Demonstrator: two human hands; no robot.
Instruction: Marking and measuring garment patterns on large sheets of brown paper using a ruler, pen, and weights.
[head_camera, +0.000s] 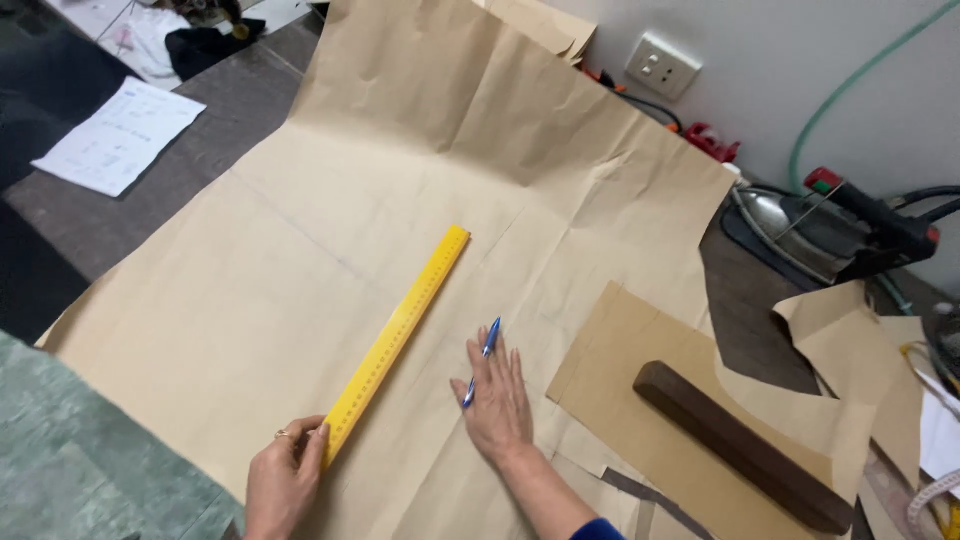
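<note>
1. Work surface: a large sheet of brown paper lies spread over the grey counter, its far end creased and riding up against the wall.
2. Left hand: fingers curled over the near end of a yellow ruler, thumb side pressing it to the paper. A ring shows on one finger. The hand is closed on the ruler's end, not lifting it.
3. Ruler position: flat on the brown paper, running diagonally from the left hand up and to the right, its far end near the sheet's middle.
4. Right hand: laid flat, palm down, on the paper just right of the ruler, fingers spread. A blue pen is pinched between two fingers and points away from the person.
5. Handling, as judged: the ruler looks stiff, thin and light, and likely to slide on smooth paper unless pressed down; the near end or mid-length is the sensible hold. The paper is light, floppy and easily creased or torn, best steadied with a flat palm. The pen is slim and light, held at the barrel.
6. Surroundings: a cut piece of darker card lies to the right with a dark wooden block resting on it. A steam iron sits beyond, near a wall socket. A printed white sheet lies at far left.
</note>
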